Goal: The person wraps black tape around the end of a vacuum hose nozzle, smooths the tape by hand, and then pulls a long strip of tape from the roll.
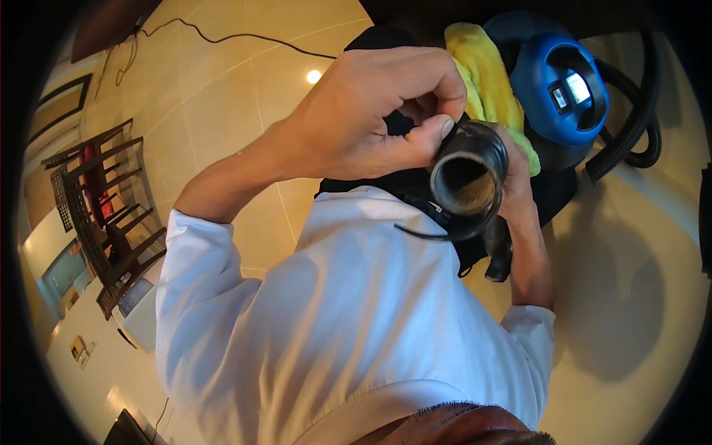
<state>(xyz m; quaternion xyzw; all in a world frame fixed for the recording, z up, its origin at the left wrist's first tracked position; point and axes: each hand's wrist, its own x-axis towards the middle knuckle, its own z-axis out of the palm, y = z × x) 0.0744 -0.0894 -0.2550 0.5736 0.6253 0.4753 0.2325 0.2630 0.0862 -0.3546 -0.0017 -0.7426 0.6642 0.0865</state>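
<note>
A short black tube [469,182] is held up before my body, its open end toward me and its inner wall brownish and dusty-looking. My right hand [513,167] wraps the tube's far right side, partly hidden behind it. At the upper left of the tube, my left hand [386,111] is closed in a pinch; a small dark part lies between thumb and forefinger, too hidden to name. Below the opening a thin black strip [426,234] curves out to the left. Under the tube a black handle-like piece [499,256] shows beside my right wrist.
A yellow cloth [486,74] lies just beyond my hands. To its right stands a blue and black vacuum cleaner [561,89] with a ribbed black hose [630,141]. A black cord [245,35] runs over the tiled floor. Dark wooden chairs [111,215] are at the far left.
</note>
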